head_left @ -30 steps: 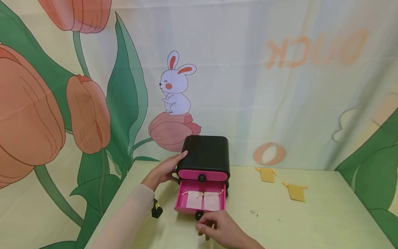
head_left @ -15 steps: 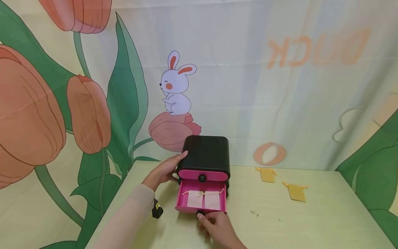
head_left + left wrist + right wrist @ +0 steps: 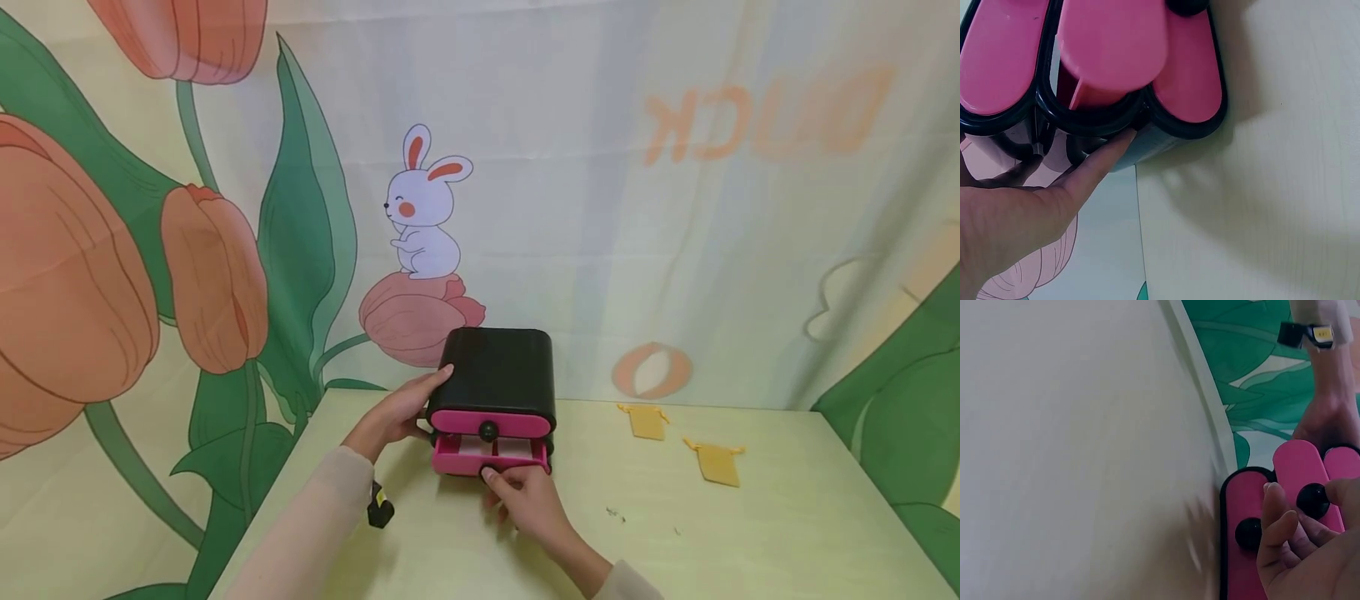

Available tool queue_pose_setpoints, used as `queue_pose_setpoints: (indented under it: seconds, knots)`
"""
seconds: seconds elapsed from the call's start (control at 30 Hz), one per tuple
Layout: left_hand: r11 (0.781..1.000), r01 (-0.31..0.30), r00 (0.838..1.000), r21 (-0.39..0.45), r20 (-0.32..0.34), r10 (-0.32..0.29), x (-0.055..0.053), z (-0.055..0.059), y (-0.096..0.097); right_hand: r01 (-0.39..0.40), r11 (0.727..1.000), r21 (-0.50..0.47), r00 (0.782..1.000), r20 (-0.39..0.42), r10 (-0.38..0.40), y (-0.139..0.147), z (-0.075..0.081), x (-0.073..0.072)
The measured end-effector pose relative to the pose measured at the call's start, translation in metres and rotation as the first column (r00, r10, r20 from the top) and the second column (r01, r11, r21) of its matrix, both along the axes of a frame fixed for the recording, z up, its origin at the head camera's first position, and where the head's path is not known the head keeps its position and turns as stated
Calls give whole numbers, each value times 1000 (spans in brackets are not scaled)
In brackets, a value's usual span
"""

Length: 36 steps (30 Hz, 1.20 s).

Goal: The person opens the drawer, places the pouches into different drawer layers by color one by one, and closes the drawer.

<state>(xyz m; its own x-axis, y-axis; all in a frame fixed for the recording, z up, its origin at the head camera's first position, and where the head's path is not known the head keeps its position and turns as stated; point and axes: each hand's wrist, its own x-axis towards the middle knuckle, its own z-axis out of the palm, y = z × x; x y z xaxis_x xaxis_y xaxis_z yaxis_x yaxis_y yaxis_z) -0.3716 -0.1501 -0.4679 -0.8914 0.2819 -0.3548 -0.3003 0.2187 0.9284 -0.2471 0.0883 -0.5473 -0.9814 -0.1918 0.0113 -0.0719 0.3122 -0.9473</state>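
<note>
A black box with pink drawers [image 3: 500,367] stands against the backdrop. Its middle drawer [image 3: 459,464] sticks out a little, with pale pouches [image 3: 474,448] partly showing inside. My right hand [image 3: 528,500] pinches that drawer's round black knob [image 3: 1313,500], thumb on it and the other fingers loosely bent below. On the box's left side rests my left hand [image 3: 397,414], a digit reaching up to the top edge. In the left wrist view, the left hand [image 3: 1029,212] lies with extended fingers against the black shell. The top and bottom drawers are pushed in.
Two yellow drawstring pouches [image 3: 647,422] [image 3: 717,464] lie on the table to the right. Small dark specks [image 3: 615,514] are nearer the front. A black device [image 3: 380,506] with a yellow label sits at the left wrist. A printed curtain [image 3: 585,208] hangs behind the table.
My right hand has taken hold of the middle drawer's knob and moved it away from me. The drawer has slid mostly in, covering much of the pale pouches. The left hand stayed put.
</note>
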Motion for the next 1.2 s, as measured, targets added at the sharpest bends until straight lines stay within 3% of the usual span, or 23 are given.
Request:
queue_pose_setpoints:
  seconds: [0.2,0.33,0.57,0.77,1.0,1.2]
  knots:
    - [1000,5,1000,0,-13,-5,1,0,-1,33,999,18,998,-62,-32,-4,-1,-21]
    - [1000,8,1000,-2,-13,-8,1,0,0,46,998,31,997,-69,-44,-4,-4,-26]
    - [1000,13,1000,-5,-17,-13,2,0,-1,40,994,97,999,-37,-37,0,-26,-20]
    - [1000,14,1000,-5,-20,-14,0,-1,-1,143,978,154,985,-118,-125,-6,-44,-24]
    - [1000,10,1000,-5,-8,-10,2,1,-1,219,967,130,970,-135,-201,-22,-48,-27]
    - [1000,0,1000,-8,-5,0,-1,0,1,195,962,191,980,-83,-182,-21,-44,-7]
